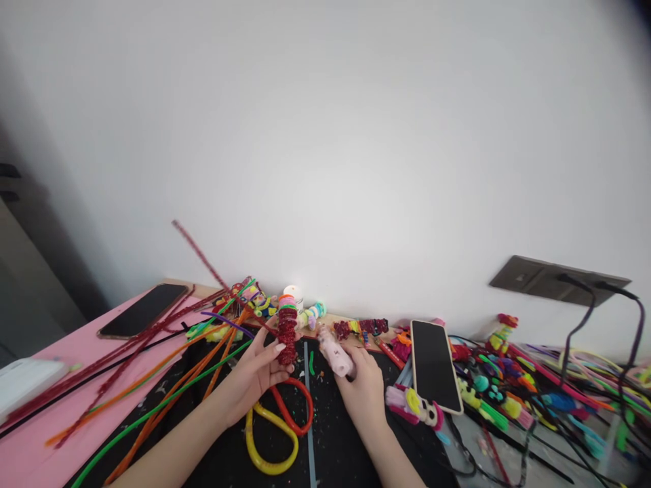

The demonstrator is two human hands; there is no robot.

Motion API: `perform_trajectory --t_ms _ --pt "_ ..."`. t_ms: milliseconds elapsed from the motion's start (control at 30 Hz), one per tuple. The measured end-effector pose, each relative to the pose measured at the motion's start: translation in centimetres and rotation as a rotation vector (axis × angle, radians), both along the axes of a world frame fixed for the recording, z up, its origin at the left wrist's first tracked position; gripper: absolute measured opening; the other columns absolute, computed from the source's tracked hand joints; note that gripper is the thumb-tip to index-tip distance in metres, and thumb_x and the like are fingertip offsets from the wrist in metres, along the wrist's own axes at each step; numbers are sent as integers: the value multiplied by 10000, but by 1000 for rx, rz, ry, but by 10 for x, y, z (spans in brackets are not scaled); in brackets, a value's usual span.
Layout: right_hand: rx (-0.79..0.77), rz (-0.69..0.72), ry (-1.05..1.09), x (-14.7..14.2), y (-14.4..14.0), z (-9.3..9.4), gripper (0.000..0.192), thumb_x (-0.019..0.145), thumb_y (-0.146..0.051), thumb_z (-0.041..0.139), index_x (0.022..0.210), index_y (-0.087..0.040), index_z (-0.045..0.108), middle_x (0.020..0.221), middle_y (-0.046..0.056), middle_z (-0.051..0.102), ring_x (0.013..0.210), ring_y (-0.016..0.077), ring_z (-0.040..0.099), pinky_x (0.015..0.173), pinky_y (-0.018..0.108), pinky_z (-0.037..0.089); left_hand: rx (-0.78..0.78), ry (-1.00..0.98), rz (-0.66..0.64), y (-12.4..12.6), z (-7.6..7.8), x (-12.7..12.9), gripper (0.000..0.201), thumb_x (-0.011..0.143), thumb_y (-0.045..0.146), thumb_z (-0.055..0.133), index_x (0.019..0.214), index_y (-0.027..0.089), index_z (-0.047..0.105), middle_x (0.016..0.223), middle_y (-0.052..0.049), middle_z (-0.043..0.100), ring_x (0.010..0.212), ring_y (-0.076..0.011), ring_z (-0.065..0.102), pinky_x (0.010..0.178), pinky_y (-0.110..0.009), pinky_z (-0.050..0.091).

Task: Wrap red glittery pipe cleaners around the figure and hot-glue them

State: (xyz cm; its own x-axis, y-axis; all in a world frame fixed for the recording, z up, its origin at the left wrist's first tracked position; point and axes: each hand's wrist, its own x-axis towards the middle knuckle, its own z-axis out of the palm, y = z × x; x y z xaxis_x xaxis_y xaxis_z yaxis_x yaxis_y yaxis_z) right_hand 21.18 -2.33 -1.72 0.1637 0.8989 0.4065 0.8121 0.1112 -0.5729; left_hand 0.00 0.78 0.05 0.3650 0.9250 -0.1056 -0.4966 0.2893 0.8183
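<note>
In my left hand (259, 373) is a roll of tightly coiled dark red pipe cleaner (287, 335), held upright between thumb and fingers. Its top has orange, pink and green bands. A long loose dark red pipe cleaner stem (203, 261) sticks up to the left from it. My right hand (362, 379) is closed around a pale pink tube-shaped thing (334, 354) low over the black mat (330, 454); its exact kind is unclear. Just below my left hand lie a red loop (310, 413) and a yellow loop (272, 468), which look like scissor handles.
Orange, green and dark red pipe cleaners (167, 396) spread across the left side. Phones lie at the left (145, 310) and right (436, 366). A pipe-cleaner figure (414, 407) rests near the right phone. Colourful pieces (508, 386) and black cables (638, 318) crowd the right, below a wall socket.
</note>
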Motion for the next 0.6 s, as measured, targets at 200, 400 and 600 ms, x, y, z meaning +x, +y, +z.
perform_trajectory --t_ms 200,400,600 --pt "34 234 576 -3 1 2 232 750 -198 573 961 -155 657 941 85 707 854 229 654 759 307 514 -8 -3 14 2 -2 0 762 823 202 604 1419 357 156 837 -18 654 698 -156 656 684 -299 513" --pt "-29 250 744 -7 -3 -1 291 687 -292 680 945 -158 697 972 98 726 920 282 661 821 396 519 -8 -16 14 0 0 1 773 802 185 627 1410 372 188 881 -17 648 695 -149 652 688 -294 508" --pt "-115 216 749 -9 -5 -7 296 685 -314 691 925 -140 695 924 105 731 877 290 669 794 405 523 -20 4 7 -1 2 2 793 809 178 613 1422 354 142 862 -26 657 673 -148 647 657 -287 500"
